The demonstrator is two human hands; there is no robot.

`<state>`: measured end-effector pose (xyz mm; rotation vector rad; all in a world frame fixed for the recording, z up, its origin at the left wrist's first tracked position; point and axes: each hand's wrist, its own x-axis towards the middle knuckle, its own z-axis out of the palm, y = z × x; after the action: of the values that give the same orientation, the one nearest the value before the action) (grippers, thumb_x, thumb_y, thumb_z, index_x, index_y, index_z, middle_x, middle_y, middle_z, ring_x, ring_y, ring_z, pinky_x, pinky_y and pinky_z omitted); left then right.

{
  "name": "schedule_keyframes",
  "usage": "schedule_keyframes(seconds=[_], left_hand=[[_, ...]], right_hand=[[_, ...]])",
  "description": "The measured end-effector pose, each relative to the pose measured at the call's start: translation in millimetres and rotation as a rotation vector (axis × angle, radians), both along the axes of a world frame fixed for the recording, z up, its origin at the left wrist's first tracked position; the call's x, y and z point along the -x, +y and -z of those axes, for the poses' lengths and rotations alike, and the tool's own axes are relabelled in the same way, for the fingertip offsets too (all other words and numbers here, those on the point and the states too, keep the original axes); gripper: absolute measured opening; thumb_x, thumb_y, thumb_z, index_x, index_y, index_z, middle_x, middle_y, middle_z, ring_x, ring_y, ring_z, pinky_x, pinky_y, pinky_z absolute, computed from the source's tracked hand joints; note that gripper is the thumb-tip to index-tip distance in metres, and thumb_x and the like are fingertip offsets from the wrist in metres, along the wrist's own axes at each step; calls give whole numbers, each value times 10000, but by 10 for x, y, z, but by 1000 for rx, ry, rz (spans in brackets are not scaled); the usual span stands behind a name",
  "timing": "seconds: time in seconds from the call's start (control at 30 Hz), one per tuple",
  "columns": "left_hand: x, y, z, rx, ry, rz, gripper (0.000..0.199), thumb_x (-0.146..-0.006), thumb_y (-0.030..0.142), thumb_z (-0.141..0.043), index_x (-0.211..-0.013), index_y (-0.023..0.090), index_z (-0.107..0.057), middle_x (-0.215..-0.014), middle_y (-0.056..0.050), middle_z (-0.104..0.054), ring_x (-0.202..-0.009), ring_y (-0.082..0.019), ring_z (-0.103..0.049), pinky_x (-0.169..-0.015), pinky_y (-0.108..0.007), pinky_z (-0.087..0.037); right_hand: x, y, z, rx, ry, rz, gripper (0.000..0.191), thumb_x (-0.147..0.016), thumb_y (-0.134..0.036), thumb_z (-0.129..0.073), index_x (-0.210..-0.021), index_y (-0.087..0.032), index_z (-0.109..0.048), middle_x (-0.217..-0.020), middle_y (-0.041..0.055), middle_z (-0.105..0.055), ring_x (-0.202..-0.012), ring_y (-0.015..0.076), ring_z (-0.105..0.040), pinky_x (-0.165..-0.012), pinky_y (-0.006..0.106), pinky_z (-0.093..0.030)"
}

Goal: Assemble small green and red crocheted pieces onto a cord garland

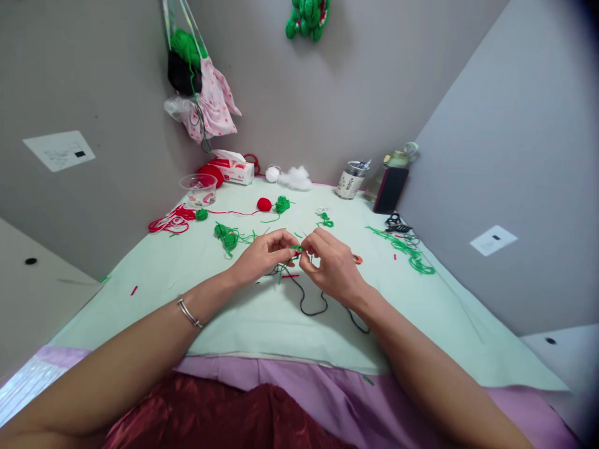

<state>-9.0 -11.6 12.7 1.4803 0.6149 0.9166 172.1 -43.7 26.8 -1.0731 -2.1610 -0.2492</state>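
Note:
Near the middle of the table, my left hand (262,254) pinches a small green and red yarn piece (296,249). My right hand (330,259) meets it from the other side, thumb and forefinger closed at the piece's right edge. A thin needle-like tip shows above those fingers, though its full shape is hidden. Dark yarn (304,304) trails from beneath the hands and curls over the pale table cover (262,330). A short red strip (291,275) lies just below the fingers.
Green yarn bundles (228,237), a red ball (264,204) and red yarn (172,220) lie beyond and left. At the back stand a clear tub (200,191), tissue box (236,171), pen cup (350,181) and phone (391,190). Loose green strands (412,252) lie right.

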Motion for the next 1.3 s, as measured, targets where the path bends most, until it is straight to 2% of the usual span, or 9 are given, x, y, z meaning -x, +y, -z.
schedule_keyframes(seconds=[0.13, 0.3, 0.5, 0.6, 0.73, 0.87, 1.03, 1.2, 1.3], left_hand=[[5, 2, -14, 42, -58, 47, 171, -833, 279, -697, -899, 154, -599, -854, -23, -628, -791, -135, -616, -778, -301, -511], [-13, 0, 12, -37, -22, 27, 128, -833, 227, -673, -859, 166, -564, -784, 8, -586, -702, -115, -600, -680, -267, -486], [-56, 16, 111, -142, 125, -129, 130, -809, 235, -680, -846, 175, -571, -750, 23, -581, -629, -118, -607, -616, -269, -501], [-49, 38, 122, -62, 48, -93, 158, -784, 249, -714, -850, 170, -594, -765, 6, -616, -688, -134, -629, -662, -279, -520], [-10, 64, 95, 103, -80, 22, 231, -778, 287, -753, -942, 171, -639, -917, -26, -670, -842, -158, -675, -859, -345, -523], [26, 80, 65, 229, -119, -51, 258, -742, 283, -799, -919, 177, -644, -901, -17, -676, -865, -165, -676, -928, -373, -489], [56, 92, 20, 282, -172, -131, 184, -745, 240, -787, -861, 180, -658, -871, 7, -644, -826, -115, -609, -917, -307, -472], [74, 102, 27, 286, -246, -99, 210, -772, 244, -773, -935, 191, -652, -923, 6, -649, -880, -121, -629, -944, -313, -476], [78, 104, 34, 276, -230, -88, 256, -787, 242, -752, -1021, 197, -656, -902, 7, -648, -862, -129, -650, -952, -327, -482]], right_hand=[[1, -5, -8, 53, 67, -54, 156, -843, -96, -503, -737, -207, -473, -707, 7, -504, -636, 143, -454, -598, 268, -342], [1, 7, -20, 264, 216, -71, 148, -783, -90, -557, -713, -203, -491, -700, -13, -541, -615, 119, -474, -582, 249, -340], [26, 1, 15, 258, 228, -48, 143, -758, -73, -552, -717, -201, -504, -701, -15, -538, -619, 119, -470, -587, 253, -349], [48, -16, 27, 227, 200, -103, 130, -802, -83, -543, -744, -198, -524, -725, -4, -541, -636, 122, -483, -599, 255, -369], [32, -24, -18, 233, 275, -105, 128, -859, -108, -554, -765, -193, -569, -722, -4, -544, -633, 115, -489, -600, 249, -387], [-29, -6, -82, 276, 450, -49, 121, -889, -154, -563, -785, -192, -611, -742, 1, -576, -642, 116, -499, -618, 257, -408], [-83, 70, -46, 431, 597, -37, 156, -913, -278, -575, -825, -189, -667, -783, 17, -621, -691, 138, -544, -655, 283, -435], [-27, 110, 36, 644, 537, -86, 156, -871, -301, -628, -919, -182, -717, -804, 12, -627, -675, 125, -529, -620, 268, -411], [10, 107, 57, 710, 524, -113, 171, -840, -330, -662, -877, -170, -710, -774, 6, -614, -653, 120, -506, -594, 261, -392]])
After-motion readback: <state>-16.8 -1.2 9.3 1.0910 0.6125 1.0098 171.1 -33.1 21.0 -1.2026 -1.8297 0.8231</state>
